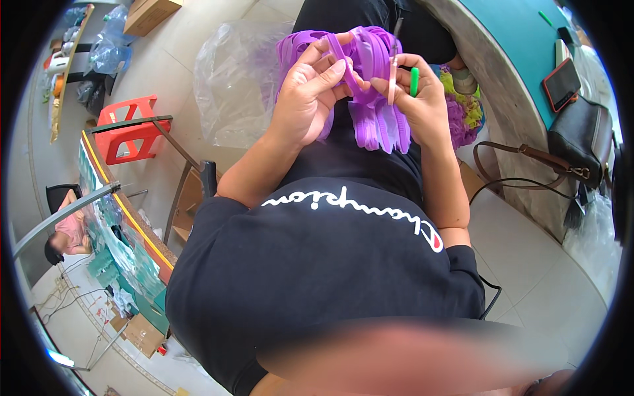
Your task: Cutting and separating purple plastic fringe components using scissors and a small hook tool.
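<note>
A bundle of purple fabric straps [374, 122] lies across my lap, its cut ends hanging toward my body. My left hand [305, 92] is closed on one looped purple strap [338, 51], pinching it between thumb and fingers. To its right, my right hand [426, 105] grips a small pair of scissors with a green handle [414, 82]. Their thin metal blades point away from me, beside the bundle. My right thumb and forefinger are close to the strap; whether they touch it I cannot tell.
A clear plastic bag [231, 79] lies on the floor at left, near a red stool [129, 129]. At right is a teal-topped table [505, 33] with a phone [561, 84] and a black handbag [581, 135]. Yellow and purple pieces [462, 109] sit below it. Another person [69, 228] sits far left.
</note>
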Motion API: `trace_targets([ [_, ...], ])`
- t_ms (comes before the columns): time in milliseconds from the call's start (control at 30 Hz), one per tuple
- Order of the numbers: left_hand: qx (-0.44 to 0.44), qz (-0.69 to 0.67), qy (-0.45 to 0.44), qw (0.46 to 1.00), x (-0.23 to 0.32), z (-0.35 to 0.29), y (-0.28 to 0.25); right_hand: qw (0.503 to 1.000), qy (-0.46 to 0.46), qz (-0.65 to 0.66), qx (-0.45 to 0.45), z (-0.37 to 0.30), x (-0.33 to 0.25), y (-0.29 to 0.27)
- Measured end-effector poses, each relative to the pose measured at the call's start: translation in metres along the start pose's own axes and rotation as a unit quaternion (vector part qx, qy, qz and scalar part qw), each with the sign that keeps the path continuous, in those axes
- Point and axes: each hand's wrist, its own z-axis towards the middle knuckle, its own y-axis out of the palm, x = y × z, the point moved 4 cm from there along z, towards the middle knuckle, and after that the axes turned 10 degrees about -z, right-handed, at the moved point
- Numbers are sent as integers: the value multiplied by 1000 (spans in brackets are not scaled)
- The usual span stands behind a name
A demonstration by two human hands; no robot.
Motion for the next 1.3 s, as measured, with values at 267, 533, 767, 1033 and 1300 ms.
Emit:
trace_targets([
  [267, 18, 182, 13, 983, -11, -2, -5, 990, 14, 104, 90, 1, -11, -4],
  [533, 13, 194, 73, 978, -13, -2, -3, 998, 20, 27, 50, -1, -16, 2],
  [767, 24, 244, 98, 965, -11, -2, -2, 999, -16, -32, 10, 1, -18, 0],
  [1033, -40, 438, 276, 855, 0, -7, 13, 995, -5, 39, 97, 4, -15, 4],
  [1300, 25, 165, 128, 978, -16, 3, -12, 987, 21, 121, 104, 7, -12, 8],
])
